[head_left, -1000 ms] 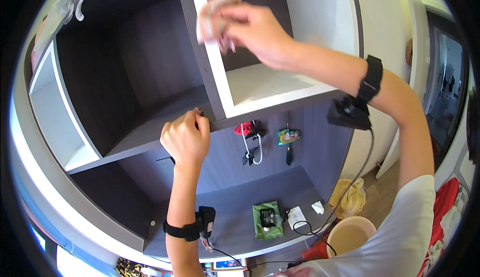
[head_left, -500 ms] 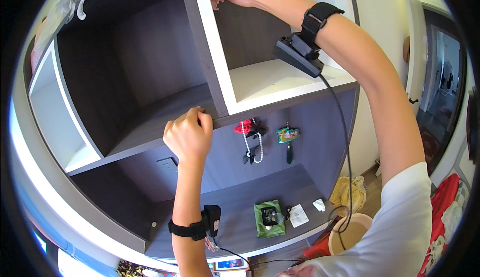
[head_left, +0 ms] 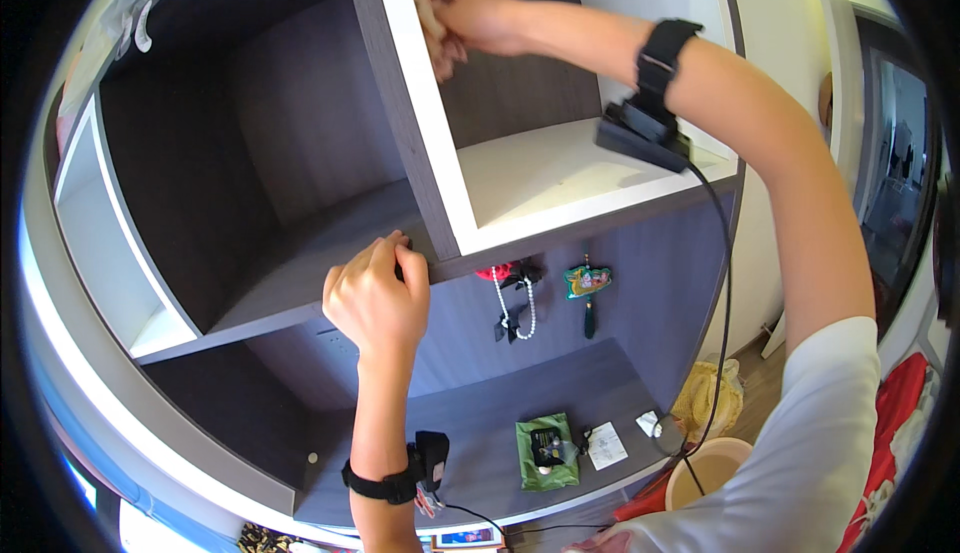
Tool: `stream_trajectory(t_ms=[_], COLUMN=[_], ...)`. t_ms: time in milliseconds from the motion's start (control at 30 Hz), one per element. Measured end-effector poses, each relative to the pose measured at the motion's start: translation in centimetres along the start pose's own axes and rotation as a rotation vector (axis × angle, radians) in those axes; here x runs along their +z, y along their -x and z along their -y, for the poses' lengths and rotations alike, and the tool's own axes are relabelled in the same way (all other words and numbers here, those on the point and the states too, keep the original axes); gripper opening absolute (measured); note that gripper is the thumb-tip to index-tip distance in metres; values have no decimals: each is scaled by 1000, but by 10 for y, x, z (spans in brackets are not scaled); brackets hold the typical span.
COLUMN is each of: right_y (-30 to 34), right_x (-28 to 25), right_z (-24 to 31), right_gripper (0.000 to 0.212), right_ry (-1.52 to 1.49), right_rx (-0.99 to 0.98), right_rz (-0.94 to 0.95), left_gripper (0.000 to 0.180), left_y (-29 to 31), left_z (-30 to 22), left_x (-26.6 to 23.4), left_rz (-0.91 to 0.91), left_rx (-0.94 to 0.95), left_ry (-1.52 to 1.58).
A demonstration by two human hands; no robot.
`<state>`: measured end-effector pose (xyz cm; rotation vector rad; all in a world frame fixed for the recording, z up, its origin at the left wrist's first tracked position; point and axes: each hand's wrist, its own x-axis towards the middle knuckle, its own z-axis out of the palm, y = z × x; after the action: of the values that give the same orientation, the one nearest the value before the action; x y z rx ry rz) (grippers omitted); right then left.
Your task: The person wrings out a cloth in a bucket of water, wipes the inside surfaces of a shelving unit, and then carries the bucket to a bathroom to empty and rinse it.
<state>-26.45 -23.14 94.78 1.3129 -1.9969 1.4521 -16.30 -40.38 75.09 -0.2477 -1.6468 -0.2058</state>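
Up in the white-edged cubby (head_left: 530, 178) of a dark wood cabinet, my right hand (head_left: 480, 15) is closed around a crumpled pinkish-beige cloth (head_left: 440, 45). The cloth lies against the white upright divider (head_left: 425, 103) on the cubby's left; motion blurs the hand slightly. My left hand (head_left: 378, 293) is curled over the front edge of the dark shelf (head_left: 300, 271), just left of where that divider meets it. Its fingertips are mostly hidden, with a dark spot showing beside the knuckles.
Below hang a white bead string (head_left: 532, 311) and a green tasselled ornament (head_left: 588, 283). On the lower surface lie a green packet (head_left: 562, 473), a white paper (head_left: 606, 446) and a crumpled tissue (head_left: 649, 423). A black cable (head_left: 727, 283) trails from my right forearm. A beige bucket (head_left: 725, 450) stands lower right.
My right hand has come down along the white divider with the cloth. My left hand stays on the shelf edge. The whole view has shifted slightly.
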Motion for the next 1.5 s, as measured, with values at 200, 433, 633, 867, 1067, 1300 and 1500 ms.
stream_trajectory(t_ms=[200,433,633,867,1067,1300,1500], right_y=[-68,-89,-89,-30,-8,59,111], right_x=[-20,-36,-42,-3,9,31,52], right_z=[-8,-44,-76,-118,-144,-46,3], right_gripper=[14,18,17,23,32,32,23], right_ry=[127,144,40,27,-9,-102,-20], right_rx=[-70,49,98,401,705,489,172], right_rz=[-75,-3,129,445,510,323,290], left_gripper=[13,17,20,20,19,19,18], left_y=[0,-1,-4,-5,-6,-2,-1], left_z=[3,-1,-5,-2,0,-3,-3], left_x=[-6,-2,1,3,5,2,0], left_rz=[48,46,73,64,8,50,33], left_rx=[9,8,1,-6,44,-15,-16], left_ry=[16,-13,-28,-30,-1,-18,-55])
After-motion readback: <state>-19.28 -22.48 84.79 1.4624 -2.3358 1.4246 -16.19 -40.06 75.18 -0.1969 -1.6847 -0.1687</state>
